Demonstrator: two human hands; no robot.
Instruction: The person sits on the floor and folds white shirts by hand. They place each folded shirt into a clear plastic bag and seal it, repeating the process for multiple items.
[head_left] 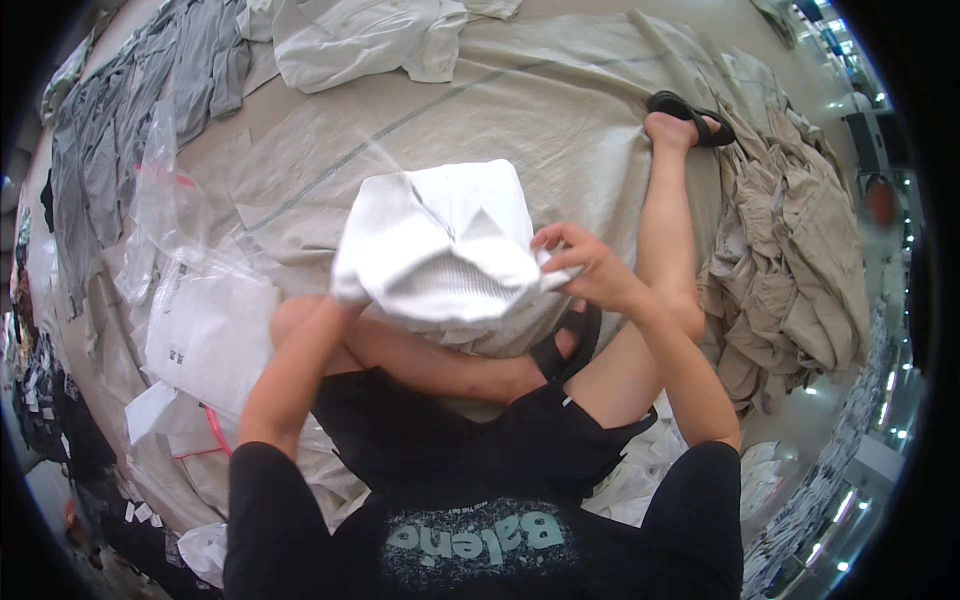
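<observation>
In front of me a white folded garment [440, 265] is lifted and blurred by motion, with a fold gaping open on the side facing me. My right hand [588, 268] pinches its right edge between thumb and fingers. At the garment's left lower corner is my left hand [350, 303]; cloth and blur hide its fingers. Just beyond, a white folded square of cloth [490, 178] lies on the beige sheet [560, 120]. Whether the two white pieces are joined I cannot tell.
My crossed legs and black sandals [690, 118] frame the work spot. Clear plastic bags [170, 210] and a white packaged stack [210, 320] lie left. Grey garments [150, 95] are heaped far left, white ones [365, 40] at the back, khaki ones [785, 270] right.
</observation>
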